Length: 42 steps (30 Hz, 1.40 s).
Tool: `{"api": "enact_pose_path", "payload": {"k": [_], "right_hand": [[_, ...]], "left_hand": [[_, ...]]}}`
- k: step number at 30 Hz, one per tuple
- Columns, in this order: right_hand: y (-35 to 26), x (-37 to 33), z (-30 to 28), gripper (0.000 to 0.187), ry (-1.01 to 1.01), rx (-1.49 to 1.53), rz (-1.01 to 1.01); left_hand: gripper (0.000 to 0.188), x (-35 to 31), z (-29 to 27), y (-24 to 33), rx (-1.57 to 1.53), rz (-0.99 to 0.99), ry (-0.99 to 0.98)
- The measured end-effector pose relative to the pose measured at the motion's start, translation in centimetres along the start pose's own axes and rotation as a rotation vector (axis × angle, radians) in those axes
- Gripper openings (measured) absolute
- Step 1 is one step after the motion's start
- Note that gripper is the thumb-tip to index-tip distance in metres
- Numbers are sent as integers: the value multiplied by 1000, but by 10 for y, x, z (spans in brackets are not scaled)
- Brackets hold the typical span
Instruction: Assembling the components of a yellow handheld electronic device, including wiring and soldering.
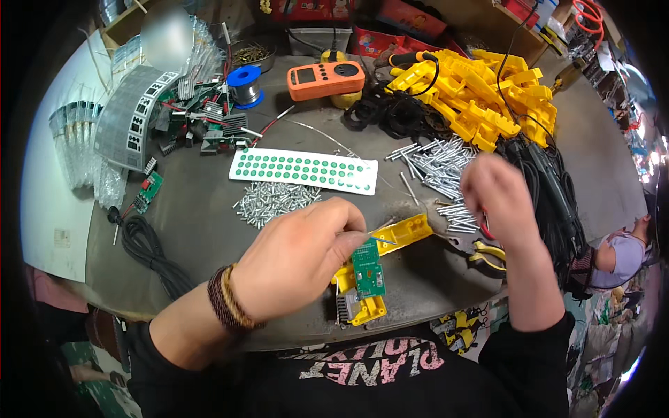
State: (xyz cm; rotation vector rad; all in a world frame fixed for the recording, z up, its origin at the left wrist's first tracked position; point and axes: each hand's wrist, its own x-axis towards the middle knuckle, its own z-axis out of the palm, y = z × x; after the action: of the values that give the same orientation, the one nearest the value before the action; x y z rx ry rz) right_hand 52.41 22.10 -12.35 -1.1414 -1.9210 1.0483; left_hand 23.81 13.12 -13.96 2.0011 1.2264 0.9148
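Note:
My left hand (pixel 293 258), fingers pinched together, holds a thin blue wire (pixel 383 241) whose end sticks out to the right. Just below its fingertips is a green circuit board (pixel 368 273), over an open yellow plastic housing (pixel 405 235). A finned metal heat sink (pixel 345 306) shows at the near end of the board. My right hand (pixel 496 198) is raised over the right side, blurred by motion with curled fingers; whether it holds anything cannot be made out. A red curved piece (pixel 486 226) shows beneath it, close to yellow-handled pliers (pixel 489 255).
Long screws (pixel 435 167) lie beyond my hands, short screws (pixel 272 203) at centre under a sticker sheet (pixel 303 171). Yellow housings (pixel 481 90) and black cables (pixel 550 188) crowd the right. Behind stand an orange multimeter (pixel 325 80) and solder spool (pixel 244 87); circuit boards (pixel 202 118) lie left.

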Motion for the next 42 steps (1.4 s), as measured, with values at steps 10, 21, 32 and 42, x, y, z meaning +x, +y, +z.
{"api": "enact_pose_path", "payload": {"k": [10, 21, 32, 42], "right_hand": [[37, 175, 26, 60, 252, -51, -120], [61, 224, -8, 52, 107, -323, -591], [-9, 42, -24, 22, 478, 601, -428], [52, -38, 35, 27, 509, 878, -71]], "left_hand": [[14, 6, 4, -17, -88, 149, 4], [13, 6, 1, -25, -43, 133, -176], [13, 9, -1, -25, 203, 121, -349], [13, 19, 11, -23, 232, 201, -398]]}}
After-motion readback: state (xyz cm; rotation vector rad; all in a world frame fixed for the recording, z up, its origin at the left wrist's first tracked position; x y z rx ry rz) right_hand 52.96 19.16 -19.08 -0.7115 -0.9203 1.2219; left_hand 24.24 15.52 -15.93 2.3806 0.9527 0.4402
